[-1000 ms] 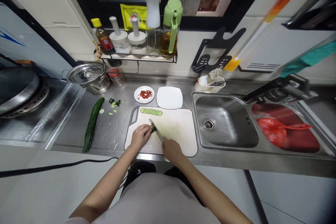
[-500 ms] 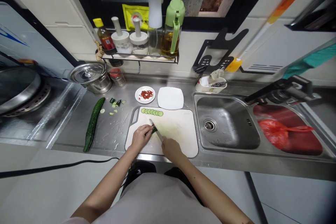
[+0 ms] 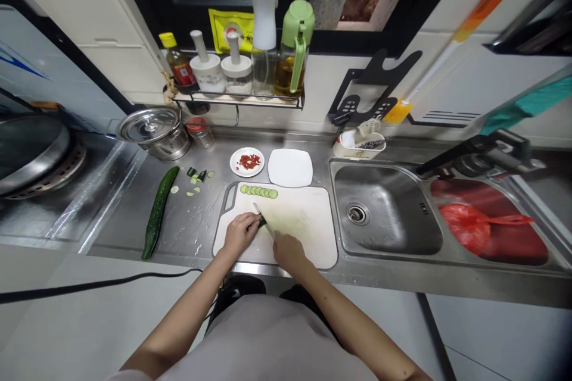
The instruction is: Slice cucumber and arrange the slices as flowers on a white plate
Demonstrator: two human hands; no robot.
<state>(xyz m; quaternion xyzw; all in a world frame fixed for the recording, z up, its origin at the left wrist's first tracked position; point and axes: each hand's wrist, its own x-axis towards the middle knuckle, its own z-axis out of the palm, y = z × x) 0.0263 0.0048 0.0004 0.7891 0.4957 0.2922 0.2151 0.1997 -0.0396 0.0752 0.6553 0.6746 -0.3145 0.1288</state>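
Note:
On the white cutting board (image 3: 308,244), my left hand (image 3: 240,233) has its fingers closed around a short dark-green piece of cucumber (image 3: 261,222), mostly hidden beneath them. My right hand (image 3: 289,252) grips a knife (image 3: 267,223) by its handle; the blade slants up and left, right against the cucumber piece. Along the top of the board lies a row of overlapping cucumber slices (image 3: 259,191). A whole cucumber (image 3: 159,212) rests on the steel counter to the left, with small cucumber scraps (image 3: 196,175) beside it.
Behind the board are a small plate (image 3: 234,164) with red bits on it and a white square plate (image 3: 290,168). To the right is the sink (image 3: 388,208), with a red plastic bag (image 3: 467,228) in its second basin. A lidded pot (image 3: 156,134) stands back left.
My right hand and the knife have shifted very slightly to the left. My left hand stays on the cucumber piece, nearly unmoved.

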